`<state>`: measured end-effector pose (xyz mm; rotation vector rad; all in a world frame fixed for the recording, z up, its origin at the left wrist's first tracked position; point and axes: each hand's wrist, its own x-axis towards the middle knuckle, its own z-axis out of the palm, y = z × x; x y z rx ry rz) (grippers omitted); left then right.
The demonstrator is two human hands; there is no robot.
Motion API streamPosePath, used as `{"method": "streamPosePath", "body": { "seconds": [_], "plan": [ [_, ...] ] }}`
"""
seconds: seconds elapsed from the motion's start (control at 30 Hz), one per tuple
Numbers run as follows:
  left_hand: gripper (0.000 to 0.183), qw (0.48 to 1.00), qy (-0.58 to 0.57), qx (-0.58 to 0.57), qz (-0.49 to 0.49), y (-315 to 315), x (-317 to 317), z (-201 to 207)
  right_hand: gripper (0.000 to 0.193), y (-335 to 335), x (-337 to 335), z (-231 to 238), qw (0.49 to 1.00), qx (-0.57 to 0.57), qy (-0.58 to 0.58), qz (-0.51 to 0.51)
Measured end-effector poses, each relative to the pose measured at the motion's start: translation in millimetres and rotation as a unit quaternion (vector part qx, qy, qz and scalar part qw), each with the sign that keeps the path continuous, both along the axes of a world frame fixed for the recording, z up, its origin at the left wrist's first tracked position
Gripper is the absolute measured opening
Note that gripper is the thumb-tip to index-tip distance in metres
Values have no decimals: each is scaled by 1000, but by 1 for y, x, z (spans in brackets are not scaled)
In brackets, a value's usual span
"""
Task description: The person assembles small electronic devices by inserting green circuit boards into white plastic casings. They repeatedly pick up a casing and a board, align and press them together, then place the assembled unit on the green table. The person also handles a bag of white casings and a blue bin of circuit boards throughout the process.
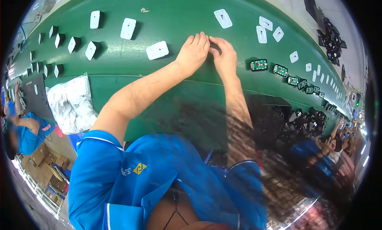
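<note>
My left hand (193, 52) and my right hand (225, 58) come together over the green work surface (175, 15). Between them shows a small dark piece (215, 46), mostly covered by the fingers, so its kind cannot be made out. The left fingers press together along its left side. On its right, the right thumb and curled fingers close round it. Left of my hands lies a white-topped box (157, 50). To the right sits an open black case with a green circuit board (259, 65). Beyond my hands rests a translucent white tray-like part (223, 19).
Several white-topped black boxes (93, 50) spread leftward. More open cases with boards (280, 70) and pale plastic parts (261, 34) run rightward. A clear plastic bag (71, 104) lies at the near left edge. Black parts (308, 120) are heaped near right, behind blurred hair. Other people sit at both sides.
</note>
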<state>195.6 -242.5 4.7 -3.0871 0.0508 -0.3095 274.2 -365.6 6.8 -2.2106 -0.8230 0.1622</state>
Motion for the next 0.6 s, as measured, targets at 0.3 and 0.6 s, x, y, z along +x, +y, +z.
{"method": "streamPosePath", "body": {
  "seconds": [0.3,0.6],
  "plan": [
    [24,964,91,-249,-20,41,52,-9,29,-12,45,13,999,-34,-6,-33],
    [42,795,321,-483,178,168,74,8,42,-121,87,19,907,-358,80,-205]
  ]
}}
